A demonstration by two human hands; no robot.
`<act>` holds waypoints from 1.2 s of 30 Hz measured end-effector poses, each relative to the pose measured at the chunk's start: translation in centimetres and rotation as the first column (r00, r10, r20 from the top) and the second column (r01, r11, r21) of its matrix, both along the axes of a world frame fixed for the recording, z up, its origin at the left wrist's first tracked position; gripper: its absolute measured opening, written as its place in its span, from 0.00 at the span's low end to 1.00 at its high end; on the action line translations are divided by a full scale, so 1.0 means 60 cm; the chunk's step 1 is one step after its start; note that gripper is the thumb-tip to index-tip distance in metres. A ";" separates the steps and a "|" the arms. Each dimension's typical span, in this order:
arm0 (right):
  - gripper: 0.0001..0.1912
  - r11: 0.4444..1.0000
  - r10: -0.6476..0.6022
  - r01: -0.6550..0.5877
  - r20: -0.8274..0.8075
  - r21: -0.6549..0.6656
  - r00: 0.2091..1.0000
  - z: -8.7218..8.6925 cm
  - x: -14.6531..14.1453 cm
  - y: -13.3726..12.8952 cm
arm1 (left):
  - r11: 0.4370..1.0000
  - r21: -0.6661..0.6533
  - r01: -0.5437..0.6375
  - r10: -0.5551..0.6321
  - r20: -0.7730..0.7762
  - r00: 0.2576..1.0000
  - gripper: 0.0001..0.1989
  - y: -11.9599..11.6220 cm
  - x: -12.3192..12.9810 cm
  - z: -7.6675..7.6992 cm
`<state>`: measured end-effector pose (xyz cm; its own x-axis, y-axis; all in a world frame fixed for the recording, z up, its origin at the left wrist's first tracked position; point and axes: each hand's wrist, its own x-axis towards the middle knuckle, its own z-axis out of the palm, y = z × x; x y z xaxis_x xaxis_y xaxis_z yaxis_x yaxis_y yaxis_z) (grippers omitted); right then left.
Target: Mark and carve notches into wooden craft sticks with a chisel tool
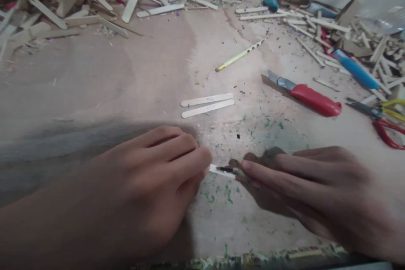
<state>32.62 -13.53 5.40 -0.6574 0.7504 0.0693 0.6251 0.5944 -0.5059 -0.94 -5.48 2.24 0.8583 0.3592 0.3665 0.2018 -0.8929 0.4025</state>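
Note:
My left hand [155, 177] is closed on a pale craft stick [213, 169], with only the stick's right end showing past the fingertips. In my right hand [316, 190] is a slim craft knife [234, 171], pinched near its silver collar. Its dark narrow blade points left and lies over the stick's exposed end, close to my left fingertips. Most of the knife's handle is hidden by the fingers. Beyond my hands, two craft sticks [207, 109] with faint pencil marks lie side by side on the wooden board [142, 71].
A pencil [238, 56] lies farther back. To the right are a red utility knife [316, 99] with its blade out and red-and-yellow scissors [379, 114]. Stick offcuts [72, 0] heap up at the back left, with more on the right. Green shavings [228, 194] speckle the board.

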 end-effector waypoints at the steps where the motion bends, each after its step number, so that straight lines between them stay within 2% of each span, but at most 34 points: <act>1: 0.18 1.000 0.002 -0.002 0.006 0.004 1.000 -0.001 -0.001 -0.003 | 0.999 0.029 0.014 -0.014 -0.016 1.000 0.27 0.001 0.003 0.003; 3: 0.18 1.000 0.013 -0.013 0.015 0.021 1.000 -0.005 -0.005 -0.005 | 0.997 0.075 0.031 -0.028 -0.033 0.999 0.29 0.002 0.007 0.009; 5: 0.17 1.000 -0.003 0.003 0.000 0.027 1.000 -0.009 -0.009 -0.003 | 0.997 0.077 0.020 -0.017 -0.043 0.999 0.27 0.001 0.009 0.012; 9: 0.14 0.989 -0.087 0.072 -0.112 -0.125 0.990 -0.009 -0.020 0.007 | 0.998 0.067 -0.013 0.016 -0.050 0.999 0.26 -0.003 0.008 0.013; 15: 0.16 0.937 -0.197 0.143 -0.146 -0.318 0.969 0.000 -0.039 0.006 | 0.994 0.106 0.014 -0.007 -0.068 0.998 0.28 -0.005 0.005 0.016; 21: 0.14 0.930 -0.172 0.095 -0.191 -0.354 0.967 0.002 -0.044 0.003 | 0.992 0.120 0.024 -0.014 -0.084 0.996 0.29 0.001 0.003 0.021; 24: 0.18 0.937 -0.193 0.128 -0.175 -0.324 0.965 0.011 -0.037 0.013 | 0.993 0.101 0.066 -0.057 -0.092 0.994 0.30 0.007 0.001 0.022; 26: 0.17 0.953 -0.187 0.138 -0.163 -0.270 0.969 0.013 -0.031 0.019 | 0.994 0.087 0.069 -0.061 -0.085 0.994 0.30 0.008 0.000 0.020; 30: 0.13 0.981 -0.086 0.062 -0.127 -0.182 0.988 0.006 -0.019 0.023 | 0.993 0.102 0.052 -0.044 -0.073 0.996 0.31 0.005 0.001 0.016; 32: 0.12 0.995 -0.039 0.029 -0.092 -0.098 0.995 0.001 -0.016 0.019 | 0.994 0.094 0.051 -0.044 -0.075 0.996 0.30 0.005 0.002 0.016; 34: 0.12 0.999 -0.035 0.036 -0.040 0.005 0.999 -0.003 -0.017 0.012 | 0.995 0.082 0.050 -0.043 -0.076 0.996 0.27 0.007 0.002 0.017; 36: 0.13 0.998 -0.050 0.050 -0.016 0.042 0.999 -0.005 -0.019 0.007 | 0.995 0.079 0.056 -0.050 -0.080 0.996 0.24 0.009 0.002 0.018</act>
